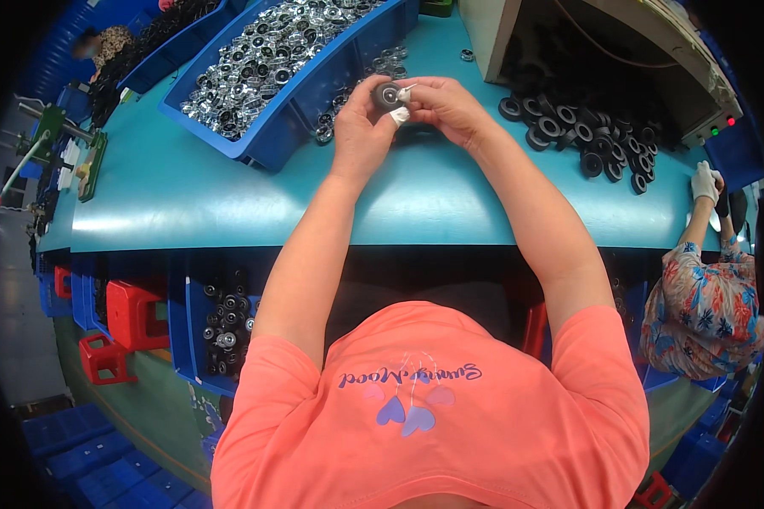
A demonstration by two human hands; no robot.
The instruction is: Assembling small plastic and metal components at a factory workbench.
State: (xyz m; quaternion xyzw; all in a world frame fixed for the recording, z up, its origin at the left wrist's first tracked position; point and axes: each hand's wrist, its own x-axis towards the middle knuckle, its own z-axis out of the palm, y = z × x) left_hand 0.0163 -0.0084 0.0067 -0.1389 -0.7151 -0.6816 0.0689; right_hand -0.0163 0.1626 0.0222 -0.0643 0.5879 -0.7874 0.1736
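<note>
Over the table's far middle, my two hands meet around a small dark wheel with a pale centre. My left hand is closed on its left side, fingers behind and the thumb below. My right hand grips the wheel from the right, its fingertips at the rim. White wrapping covers my thumb tips. Just beyond my left hand, several clear-and-black hubs lie beside a blue bin heaped with similar hubs. Right of my right hand, black rubber rings are piled on the table.
The teal table runs across the view. A beige machine housing with an opening stands behind the rings. At right a co-worker's gloved hand rests near the table edge. A green metal fixture is at left; red stools stand below.
</note>
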